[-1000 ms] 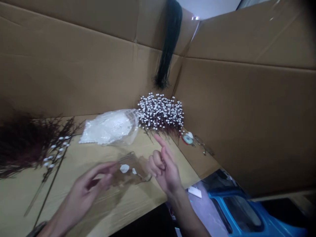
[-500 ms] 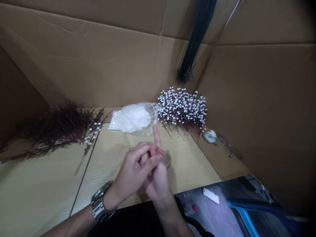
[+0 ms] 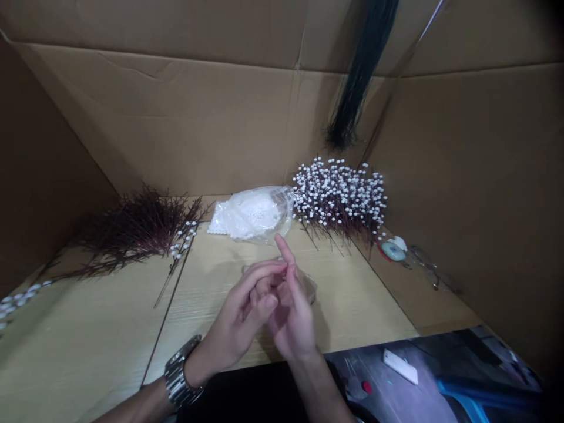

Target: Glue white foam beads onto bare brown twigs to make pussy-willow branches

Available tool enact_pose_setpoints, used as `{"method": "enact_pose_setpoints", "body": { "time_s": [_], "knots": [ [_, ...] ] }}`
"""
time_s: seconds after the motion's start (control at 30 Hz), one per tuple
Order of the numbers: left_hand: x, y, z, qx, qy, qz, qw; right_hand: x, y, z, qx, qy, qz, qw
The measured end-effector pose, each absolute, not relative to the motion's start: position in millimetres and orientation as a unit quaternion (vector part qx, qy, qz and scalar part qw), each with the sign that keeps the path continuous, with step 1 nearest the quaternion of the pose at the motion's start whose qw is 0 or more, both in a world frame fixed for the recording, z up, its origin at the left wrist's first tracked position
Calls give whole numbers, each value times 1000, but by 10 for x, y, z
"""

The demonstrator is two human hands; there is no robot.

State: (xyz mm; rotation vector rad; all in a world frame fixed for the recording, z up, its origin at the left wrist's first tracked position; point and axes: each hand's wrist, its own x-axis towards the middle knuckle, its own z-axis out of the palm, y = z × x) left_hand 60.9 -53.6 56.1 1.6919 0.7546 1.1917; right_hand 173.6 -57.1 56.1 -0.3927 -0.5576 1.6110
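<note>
My left hand (image 3: 242,317), with a metal watch (image 3: 178,370) on its wrist, meets my right hand (image 3: 294,320) above the table. The left fingers are bent, and their tips touch the right hand near its thumb tip. My right index finger points up and away while the thumb presses in beside it. Whatever lies between the fingertips is too small or hidden to make out. Partly behind the hands is a clear object (image 3: 311,289) on the tabletop. Beyond them lies a clear plastic bag (image 3: 258,212) with white beads or berries.
Right of the bag is a bunch of white-berry stems (image 3: 339,191); bare dark-red stems (image 3: 141,226) lie left. A berried sprig (image 3: 176,244) rests beside them. Dark wires (image 3: 363,76) lean on the cardboard wall (image 3: 176,117). A tape roll (image 3: 392,251) and glasses (image 3: 425,261) sit right.
The view has shifted left, so things appear farther right. My left thumb has come away from the right hand's fingertips, and the right thumb now stands up against the left fingertips.
</note>
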Motion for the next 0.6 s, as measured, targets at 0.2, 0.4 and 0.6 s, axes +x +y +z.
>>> {"method": "enact_pose_setpoints", "body": {
  "time_s": [0.2, 0.4, 0.6],
  "knots": [
    [432, -558, 643, 768, 306, 488, 280, 1752, -670, 624, -146, -291, 695, 641],
    [260, -573, 680, 749, 355, 527, 188, 1998, -683, 562, -170, -413, 670, 593],
    [97, -524, 516, 665, 408, 541, 313, 2168, -1184, 437, -235, -622, 632, 398]
  ]
}}
